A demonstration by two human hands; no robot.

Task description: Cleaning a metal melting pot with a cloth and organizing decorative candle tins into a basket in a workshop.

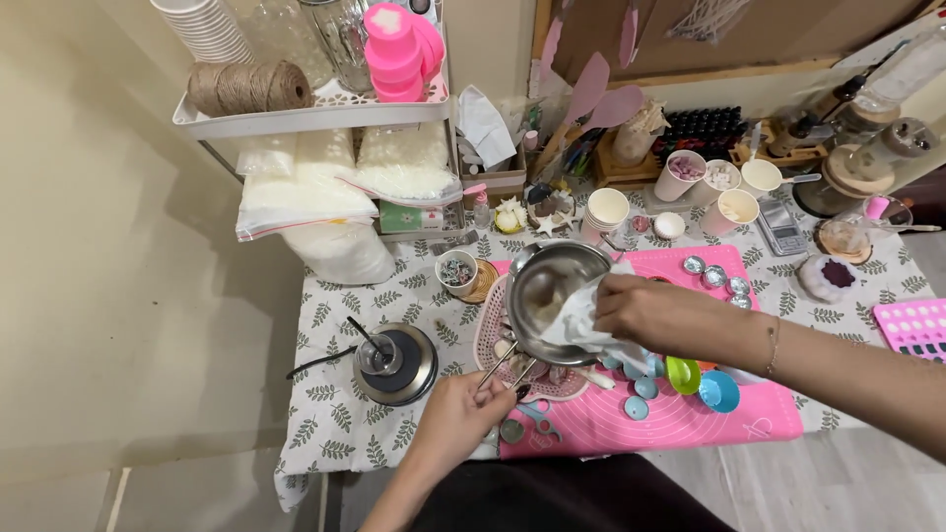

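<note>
At the centre of the frame the right hand (pixel 645 313) presses a crumpled white paper towel (pixel 581 320) against the inside of a small stainless steel pot (pixel 547 286). Its fingers are curled together and clamped on the towel, with the knuckles over the pot's right rim. The pot is tilted so that its open mouth faces the camera, and its inside looks pale and smeared.

Lower and just left of centre, the left hand (pixel 461 419) grips the pot's thin wire handle (pixel 498 366); the fingers are folded shut around its end, and the thumb cannot be made out clearly.

The pot hangs over a round pink tray (pixel 490 330), which lies at the left edge of a pink silicone mat (pixel 680 414). On the mat, right of centre, lie small blue cups (pixel 718 391), a green cup (pixel 682 374) and, further up, silver tealight tins (pixel 716 277).

To the left of the hands stands a round electric warmer (pixel 396 363) holding a glass with a stirrer in it. Paper cups (pixel 731 212) stand in the upper right, and a spool of twine (pixel 248 87) lies on a white shelf (pixel 296 120) in the upper left. A leaf-patterned tablecloth (pixel 335 414) covers the table.
</note>
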